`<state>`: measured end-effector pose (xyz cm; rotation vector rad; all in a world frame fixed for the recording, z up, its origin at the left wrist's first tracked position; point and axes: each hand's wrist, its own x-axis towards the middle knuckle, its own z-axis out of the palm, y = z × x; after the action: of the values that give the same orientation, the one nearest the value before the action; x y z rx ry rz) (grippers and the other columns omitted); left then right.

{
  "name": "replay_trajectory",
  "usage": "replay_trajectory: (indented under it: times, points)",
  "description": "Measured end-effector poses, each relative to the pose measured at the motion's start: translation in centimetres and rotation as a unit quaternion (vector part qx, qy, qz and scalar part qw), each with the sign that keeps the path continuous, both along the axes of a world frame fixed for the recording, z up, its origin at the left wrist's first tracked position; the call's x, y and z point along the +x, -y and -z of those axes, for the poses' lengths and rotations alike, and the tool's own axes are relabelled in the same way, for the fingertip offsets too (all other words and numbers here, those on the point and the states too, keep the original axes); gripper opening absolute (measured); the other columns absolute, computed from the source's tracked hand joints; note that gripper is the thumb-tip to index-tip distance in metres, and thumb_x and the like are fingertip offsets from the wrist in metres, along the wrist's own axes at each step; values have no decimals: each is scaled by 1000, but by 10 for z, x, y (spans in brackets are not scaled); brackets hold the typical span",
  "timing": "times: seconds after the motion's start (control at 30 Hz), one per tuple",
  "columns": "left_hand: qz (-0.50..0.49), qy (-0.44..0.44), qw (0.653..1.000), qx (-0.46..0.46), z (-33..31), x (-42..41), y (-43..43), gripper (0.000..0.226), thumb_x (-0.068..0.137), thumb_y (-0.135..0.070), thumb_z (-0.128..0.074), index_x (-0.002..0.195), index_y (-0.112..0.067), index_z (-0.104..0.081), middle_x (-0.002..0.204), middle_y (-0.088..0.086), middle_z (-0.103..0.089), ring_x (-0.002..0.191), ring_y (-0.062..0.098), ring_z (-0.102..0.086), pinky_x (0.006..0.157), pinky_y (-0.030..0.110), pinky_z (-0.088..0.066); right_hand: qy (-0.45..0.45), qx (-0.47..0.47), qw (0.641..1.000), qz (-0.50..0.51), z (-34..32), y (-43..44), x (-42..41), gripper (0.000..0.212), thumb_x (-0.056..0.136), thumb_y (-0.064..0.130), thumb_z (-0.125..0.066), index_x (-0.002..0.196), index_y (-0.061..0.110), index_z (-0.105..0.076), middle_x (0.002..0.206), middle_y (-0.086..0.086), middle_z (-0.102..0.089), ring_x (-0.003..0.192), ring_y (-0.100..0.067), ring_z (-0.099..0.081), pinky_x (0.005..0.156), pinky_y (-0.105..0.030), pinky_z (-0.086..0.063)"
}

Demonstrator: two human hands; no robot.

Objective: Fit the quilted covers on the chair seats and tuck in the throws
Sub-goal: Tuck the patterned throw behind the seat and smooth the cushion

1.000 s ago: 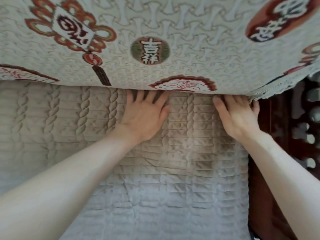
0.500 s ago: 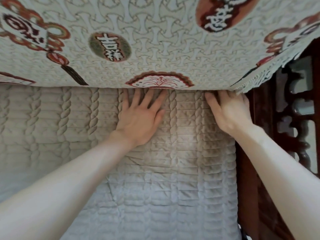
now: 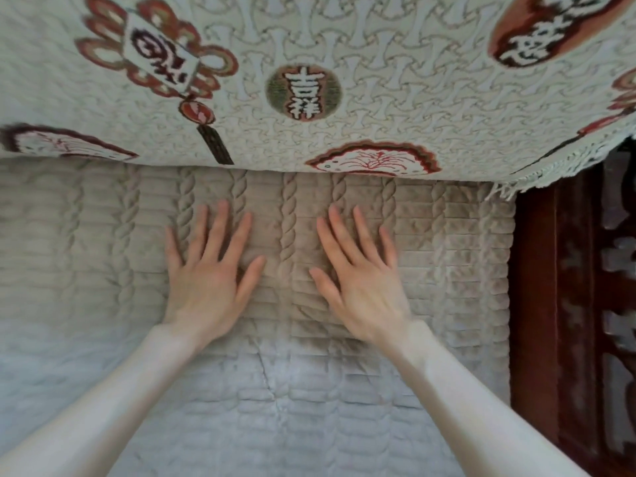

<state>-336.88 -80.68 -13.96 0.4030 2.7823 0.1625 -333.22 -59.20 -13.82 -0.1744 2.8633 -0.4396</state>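
From the head view, the left hand (image 3: 206, 284) and the right hand (image 3: 361, 287) lie palm down, side by side, on the quilted cover (image 3: 86, 256). All the fingers (image 3: 216, 232) are straight and spread, released, holding nothing. Whether they press down or only rest there cannot be told.

The quilted cover is beige, stitched in horizontal ribs with twisted rope-like columns. It spreads under the fingers and out to both sides of them, and one rope column runs up between the two hands.

The throw (image 3: 395, 108) lies beyond the fingertips, apart from them, with a strip of bare cover between. Its lower edge crosses the whole width above the fingers. A round green medallion (image 3: 303, 92) with white characters sits straight ahead of the gap between the hands. The throw's fringe (image 3: 557, 163) hangs off past the right fingers, over the dark carved wooden chair frame (image 3: 550, 304), which stands well to the right of them.
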Motion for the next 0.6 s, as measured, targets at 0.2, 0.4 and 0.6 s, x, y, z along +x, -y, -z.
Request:
replay_trajectory:
  times: [0.2,0.4,0.6]
  points:
    - [11,20,999,-47,13,-35,16,73,81,-78,0,144,-45,18,152,-12,30,141,18,32,106,68,16,36,79,996,-27,11,20,-25,64,97,52,-16,155,25,-14,162,9,-3,149,-28,6,111,-51,17]
    - [13,-29,999,-8,14,-33,27,71,90,-69,-14,153,-38,-1,161,-3,8,148,25,10,107,65,16,26,77,996,24,12,47,-55,69,94,56,-8,155,25,-1,162,9,3,148,-32,8,111,-57,15]
    - [30,-58,997,-29,31,-21,58,70,92,-70,-11,152,-35,2,160,-3,8,148,26,8,105,61,19,-20,103,993,-45,29,62,-29,63,98,53,-23,153,23,-19,161,2,-19,147,-31,-9,112,-59,0]
